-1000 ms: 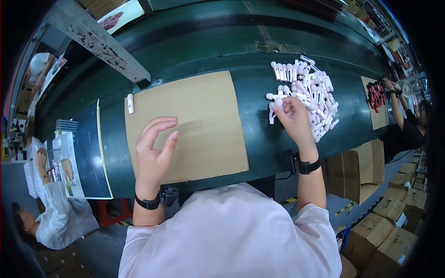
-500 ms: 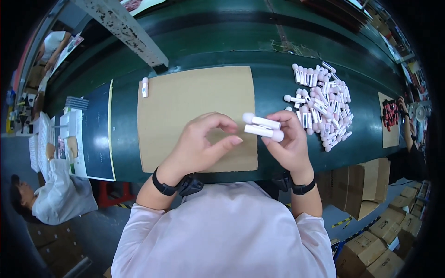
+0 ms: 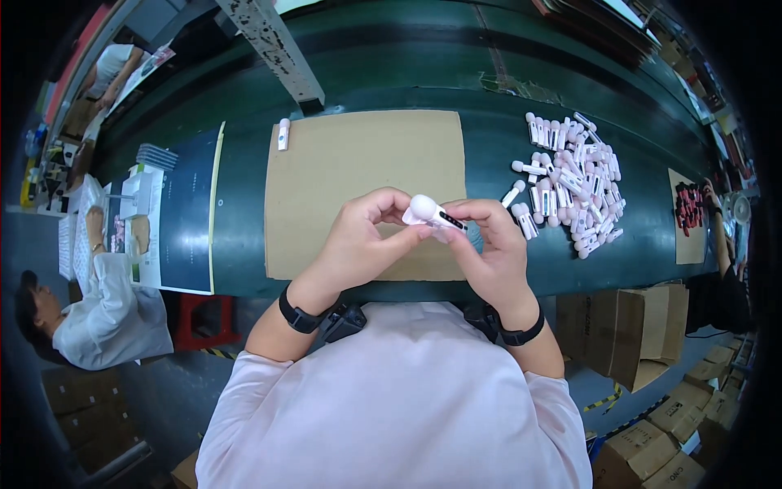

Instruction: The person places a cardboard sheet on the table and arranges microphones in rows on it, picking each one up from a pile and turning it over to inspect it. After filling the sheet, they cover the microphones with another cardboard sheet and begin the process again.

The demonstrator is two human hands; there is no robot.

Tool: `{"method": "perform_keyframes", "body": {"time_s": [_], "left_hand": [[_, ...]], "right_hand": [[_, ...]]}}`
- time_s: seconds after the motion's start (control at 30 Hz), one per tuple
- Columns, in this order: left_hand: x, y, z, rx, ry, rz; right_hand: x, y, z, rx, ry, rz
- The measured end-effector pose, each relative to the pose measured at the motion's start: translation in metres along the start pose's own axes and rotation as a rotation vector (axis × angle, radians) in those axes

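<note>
Both of my hands meet above the near edge of a brown cardboard sheet (image 3: pixel 358 159) on the green table (image 3: pixel 489 90). My left hand (image 3: pixel 362 236) and my right hand (image 3: pixel 487 244) together hold a small white device with a round head (image 3: pixel 432 214), its head pointing left and up. A pile of several similar white and pale pink devices (image 3: pixel 570 179) lies to the right of the sheet. One more white device (image 3: pixel 283 133) lies alone at the sheet's far left corner.
A dark board with papers (image 3: pixel 183 212) lies left of the sheet. A seated person in white (image 3: pixel 98 318) works at the lower left. Another person's hand (image 3: pixel 707 194) is at a far-right sheet with red parts (image 3: pixel 688 208). Cardboard boxes (image 3: pixel 643 326) stand lower right.
My right hand took devices from the pile and brought them over the sheet. My left hand lifted off the sheet to meet it. Both now grip one device, closer to my body.
</note>
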State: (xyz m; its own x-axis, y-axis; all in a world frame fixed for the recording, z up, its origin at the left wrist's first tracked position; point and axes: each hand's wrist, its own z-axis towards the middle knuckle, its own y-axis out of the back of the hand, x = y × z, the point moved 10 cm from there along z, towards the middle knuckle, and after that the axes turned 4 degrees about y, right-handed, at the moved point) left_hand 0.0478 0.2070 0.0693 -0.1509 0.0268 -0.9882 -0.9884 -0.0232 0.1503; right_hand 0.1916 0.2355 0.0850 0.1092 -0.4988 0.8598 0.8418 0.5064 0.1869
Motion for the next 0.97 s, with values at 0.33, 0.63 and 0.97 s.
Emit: {"method": "perform_keyframes", "body": {"time_s": [0.33,0.63,0.97], "left_hand": [[0.002,0.007,-0.015,-0.051,-0.014,-0.399],[0.022,0.004,-0.004,0.015,0.224,-0.183],[0.035,0.015,0.016,0.097,0.418,-0.382]], "right_hand": [[-0.017,0.026,-0.01,-0.273,-0.204,0.381],[-0.065,0.028,-0.024,-0.29,-0.481,0.606],[-0.089,0.026,-0.01,-0.185,-0.55,0.496]]}}
